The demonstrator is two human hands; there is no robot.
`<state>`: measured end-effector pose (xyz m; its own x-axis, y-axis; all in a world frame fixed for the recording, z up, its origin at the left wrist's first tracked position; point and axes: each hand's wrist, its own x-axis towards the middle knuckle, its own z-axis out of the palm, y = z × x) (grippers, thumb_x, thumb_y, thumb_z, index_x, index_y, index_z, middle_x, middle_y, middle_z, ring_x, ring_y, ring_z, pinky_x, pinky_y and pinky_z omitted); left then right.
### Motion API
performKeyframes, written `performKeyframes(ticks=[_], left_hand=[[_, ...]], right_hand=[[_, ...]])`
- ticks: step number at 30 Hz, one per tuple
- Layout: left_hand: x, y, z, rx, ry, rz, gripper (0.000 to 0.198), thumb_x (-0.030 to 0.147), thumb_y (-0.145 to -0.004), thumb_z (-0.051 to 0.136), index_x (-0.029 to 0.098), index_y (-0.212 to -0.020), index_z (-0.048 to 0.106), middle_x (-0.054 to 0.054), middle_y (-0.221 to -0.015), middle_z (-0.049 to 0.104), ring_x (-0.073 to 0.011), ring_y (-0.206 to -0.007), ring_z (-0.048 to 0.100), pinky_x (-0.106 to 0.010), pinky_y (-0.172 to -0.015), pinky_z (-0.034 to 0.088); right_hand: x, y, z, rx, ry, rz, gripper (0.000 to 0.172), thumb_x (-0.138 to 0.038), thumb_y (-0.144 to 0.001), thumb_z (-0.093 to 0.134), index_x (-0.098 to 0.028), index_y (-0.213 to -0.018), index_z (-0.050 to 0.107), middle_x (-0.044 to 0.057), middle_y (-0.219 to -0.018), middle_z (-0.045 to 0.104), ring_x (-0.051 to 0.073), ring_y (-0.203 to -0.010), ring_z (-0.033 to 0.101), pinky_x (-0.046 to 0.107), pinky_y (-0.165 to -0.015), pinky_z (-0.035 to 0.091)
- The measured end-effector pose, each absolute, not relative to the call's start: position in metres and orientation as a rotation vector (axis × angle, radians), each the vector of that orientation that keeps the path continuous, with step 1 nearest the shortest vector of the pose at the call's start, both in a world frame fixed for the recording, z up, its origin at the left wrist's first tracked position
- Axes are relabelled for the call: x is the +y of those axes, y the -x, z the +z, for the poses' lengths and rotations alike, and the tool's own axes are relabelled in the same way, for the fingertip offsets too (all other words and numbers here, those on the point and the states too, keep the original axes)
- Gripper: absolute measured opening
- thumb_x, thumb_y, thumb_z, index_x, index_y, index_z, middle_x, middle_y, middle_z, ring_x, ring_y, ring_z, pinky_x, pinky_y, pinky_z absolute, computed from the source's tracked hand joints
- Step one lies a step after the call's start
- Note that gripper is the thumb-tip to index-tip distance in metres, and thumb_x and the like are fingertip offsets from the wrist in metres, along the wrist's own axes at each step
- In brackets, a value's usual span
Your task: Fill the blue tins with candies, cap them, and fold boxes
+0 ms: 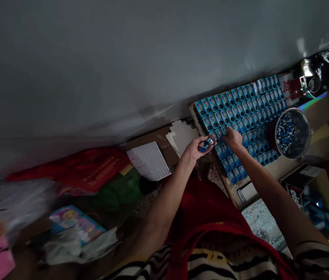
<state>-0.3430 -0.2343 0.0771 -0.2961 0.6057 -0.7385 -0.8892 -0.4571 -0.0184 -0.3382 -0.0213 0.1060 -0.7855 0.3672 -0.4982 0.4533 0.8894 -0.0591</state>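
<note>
Cupped palm-up, my left hand point(197, 149) holds several small blue-and-silver round pieces point(207, 144). It is beside the left edge of a board covered with rows of blue blister-like packs point(234, 110). My right hand point(233, 139) is over the packs, its fingers pinched together and pointing down toward one of them; whatever they hold is too small or hidden. A metal bowl point(305, 134) on the right side of the packs contains many blue, white and dark pieces point(286, 132) that look similar to those in my left palm.
White card sheets point(149, 160) lie left of the board. A phone-like object point(248, 192) rests at its near edge, beside a clear bag of pale bits point(265, 222). An open carton point(324, 186) stands at right, a metal cup point(314, 84) behind. A grey wall point(108, 70) runs along the back.
</note>
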Motion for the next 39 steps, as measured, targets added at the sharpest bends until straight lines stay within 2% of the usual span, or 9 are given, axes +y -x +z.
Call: performKeyframes(ticks=[3,6,10,15,24,27,32,35,39], left_hand=[[-0.234,0.344,0.079,0.530,0.880,1.885,0.022,0.009,-0.090,0.065,0.008,-0.108,0.077,-0.016,-0.100,0.081,-0.0236,-0.089,0.081,-0.026,-0.068,0.066],[-0.230,0.340,0.077,0.545,0.882,1.939,0.017,0.010,-0.094,0.063,0.008,-0.106,0.076,-0.015,-0.099,0.081,-0.0227,-0.088,0.080,-0.032,-0.079,0.068],[-0.219,0.334,0.070,0.532,0.887,2.012,0.017,0.015,-0.099,0.061,0.010,-0.106,0.076,-0.010,-0.093,0.080,-0.0196,-0.089,0.079,-0.037,-0.093,0.067],[-0.204,0.330,0.064,0.584,1.065,2.035,0.006,0.013,-0.094,0.069,0.015,-0.097,0.074,0.001,-0.074,0.073,-0.0117,-0.070,0.071,-0.033,-0.092,0.067],[-0.214,0.333,0.070,0.369,1.008,2.091,0.016,0.014,-0.096,0.064,0.012,-0.109,0.074,-0.010,-0.098,0.080,-0.0196,-0.092,0.080,-0.036,-0.092,0.067],[-0.227,0.339,0.069,0.413,1.032,2.122,0.018,0.011,-0.092,0.068,0.013,-0.109,0.074,-0.011,-0.102,0.081,-0.0203,-0.096,0.080,-0.036,-0.094,0.065],[-0.243,0.343,0.068,0.540,1.008,2.121,0.021,0.005,-0.088,0.068,0.014,-0.105,0.077,-0.008,-0.101,0.082,-0.0190,-0.094,0.080,-0.032,-0.090,0.065],[-0.247,0.343,0.068,0.536,0.978,2.075,0.017,0.010,-0.091,0.068,0.012,-0.104,0.078,-0.010,-0.102,0.082,-0.0200,-0.091,0.080,-0.031,-0.085,0.066],[-0.250,0.345,0.064,0.475,0.947,2.077,0.022,0.019,-0.094,0.064,0.011,-0.109,0.079,-0.013,-0.109,0.082,-0.0232,-0.101,0.080,-0.030,-0.084,0.066]], right_hand=[[-0.029,0.333,0.118,2.577,-0.601,-0.257,0.014,-0.030,-0.085,0.080,-0.026,-0.097,0.074,0.006,-0.100,0.079,0.025,-0.093,0.073,0.030,-0.075,0.045],[-0.045,0.319,0.129,2.737,-0.575,-0.528,0.008,-0.029,-0.090,0.072,-0.025,-0.096,0.073,0.003,-0.090,0.077,0.021,-0.084,0.070,0.028,-0.071,0.044],[-0.064,0.297,0.126,2.726,-0.608,-1.024,0.023,-0.043,-0.096,0.065,-0.024,-0.102,0.077,-0.001,-0.074,0.073,0.017,-0.068,0.065,0.026,-0.066,0.046],[-0.074,0.292,0.111,2.705,-0.581,-1.082,0.030,-0.048,-0.089,0.074,-0.026,-0.109,0.082,0.004,-0.098,0.082,0.021,-0.088,0.073,0.031,-0.082,0.054],[-0.060,0.290,0.103,2.336,-0.923,-1.678,0.032,-0.035,-0.077,0.064,-0.018,-0.101,0.077,0.001,-0.079,0.075,0.016,-0.063,0.062,0.028,-0.064,0.051],[-0.048,0.288,0.099,2.433,-0.985,-1.492,0.028,-0.034,-0.079,0.063,-0.018,-0.098,0.077,0.001,-0.075,0.072,0.017,-0.064,0.061,0.029,-0.066,0.051],[-0.052,0.297,0.098,2.726,-0.565,-0.727,0.013,-0.024,-0.087,0.067,-0.022,-0.090,0.079,0.007,-0.101,0.078,0.021,-0.093,0.071,0.031,-0.084,0.051],[-0.061,0.311,0.100,2.653,-0.526,-0.386,0.013,-0.024,-0.094,0.064,-0.023,-0.099,0.076,0.008,-0.113,0.079,0.023,-0.101,0.073,0.030,-0.081,0.048],[-0.060,0.332,0.104,2.483,-0.582,-0.197,0.024,-0.038,-0.091,0.076,-0.026,-0.111,0.070,0.005,-0.110,0.080,0.026,-0.103,0.074,0.031,-0.078,0.046]])
